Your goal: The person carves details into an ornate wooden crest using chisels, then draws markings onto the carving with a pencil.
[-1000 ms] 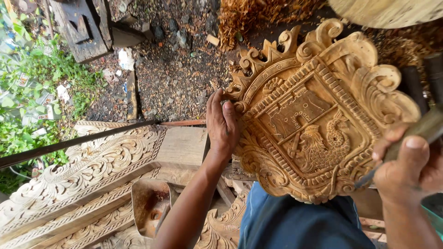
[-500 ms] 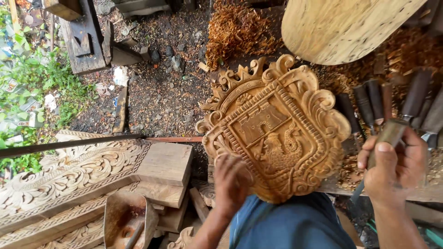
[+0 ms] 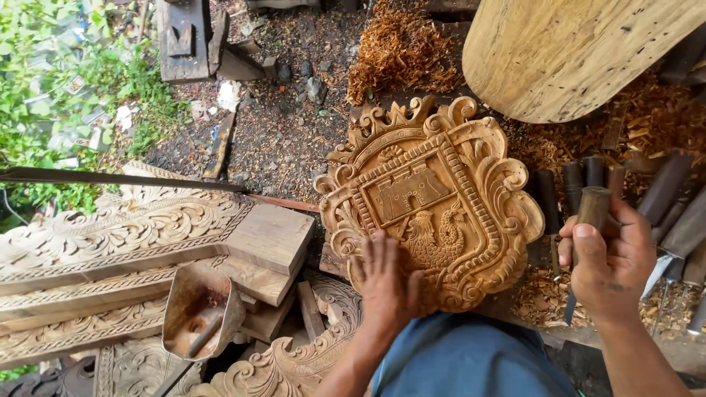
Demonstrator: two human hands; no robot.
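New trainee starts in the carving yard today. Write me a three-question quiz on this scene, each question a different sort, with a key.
1. True or false: the left hand lies flat on the lower edge of the carved wooden shield panel.
2. Multiple choice: what does the right hand grip?
A. a paintbrush
B. a wooden-handled chisel
C. a saw
3. Short answer: what lies on the ground just beyond the top of the panel?

Key
1. True. The palm and fingers rest on the panel's near, lower edge.
2. B. The fist is closed round the handle, the blade pointing down.
3. A heap of reddish wood shavings.
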